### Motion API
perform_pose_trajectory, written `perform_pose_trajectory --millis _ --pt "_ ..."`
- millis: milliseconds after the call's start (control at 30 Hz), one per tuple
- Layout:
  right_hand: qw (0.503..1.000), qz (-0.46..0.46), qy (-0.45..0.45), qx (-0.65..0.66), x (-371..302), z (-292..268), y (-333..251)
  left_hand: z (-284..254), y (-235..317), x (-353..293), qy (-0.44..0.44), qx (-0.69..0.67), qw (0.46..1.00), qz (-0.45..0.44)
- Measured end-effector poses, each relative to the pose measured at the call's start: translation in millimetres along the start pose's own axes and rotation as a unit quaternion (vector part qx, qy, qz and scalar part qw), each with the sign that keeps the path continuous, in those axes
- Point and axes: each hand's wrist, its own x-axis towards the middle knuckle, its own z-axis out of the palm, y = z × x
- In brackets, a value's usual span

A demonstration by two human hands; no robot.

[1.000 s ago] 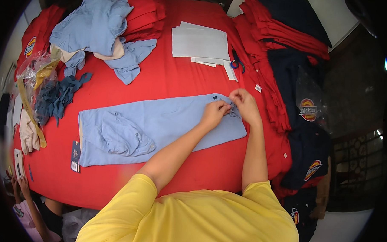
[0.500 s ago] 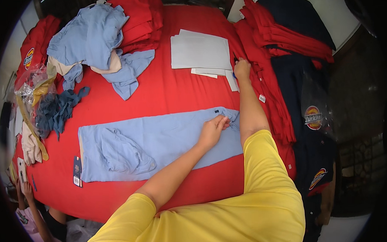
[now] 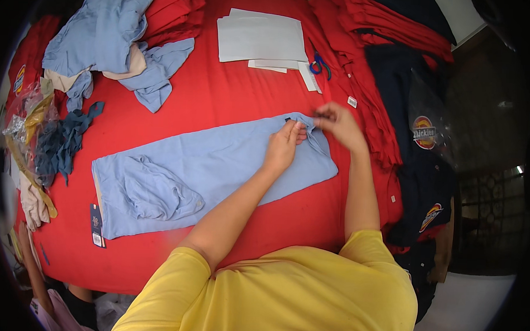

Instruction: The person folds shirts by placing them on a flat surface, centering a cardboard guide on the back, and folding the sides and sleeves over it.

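Note:
A light blue garment (image 3: 230, 158) lies folded into a long strip across the red cloth, with a bunched part at its left end. A dark hang tag (image 3: 97, 225) sticks out at its lower left corner. Close to the small dark label at the far right end, my left hand (image 3: 283, 146) pinches the garment's fabric between closed fingers. My right hand (image 3: 342, 126) is at the garment's upper right corner, fingers curled and smeared by motion; whether it grips anything is unclear. Scissors with blue handles (image 3: 320, 66) lie beyond it, beside white sheets (image 3: 261, 37).
Red cloth (image 3: 185, 113) covers the work surface. More light blue garments (image 3: 97, 28) are heaped at far left, above dark blue fabric scraps (image 3: 67, 144) and clear plastic. Red garments (image 3: 361, 81) and navy garments (image 3: 390, 100) line the right side. Another person's arm (image 3: 33, 262) shows at lower left.
My right hand has drawn back from beside the white sheets to the garment's corner, leaving the scissors lying there. My left hand stays on the garment. The whole view has shifted slightly.

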Motion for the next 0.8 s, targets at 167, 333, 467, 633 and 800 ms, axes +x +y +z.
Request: perform_pose_trajectory --millis 167,333,467,633,800 --pt "0.971 0.005 0.095 -0.219 -52 28 -21 1 -2 2 0.000 0.011 1.000 0.002" --pt "0.930 -0.030 0.108 -0.349 -55 36 -32 -1 -2 1 -0.001 0.014 1.000 0.010" --pt "0.928 -0.039 0.118 -0.350 -51 37 -18 -1 -1 0 -0.002 0.008 1.000 0.012" --pt "0.944 0.018 0.271 -0.189 -30 31 -11 -1 -3 -6 -0.015 0.107 0.991 0.083" --pt "0.965 0.038 0.127 -0.225 13 20 31 3 -3 -24 -0.151 0.391 0.867 0.270"
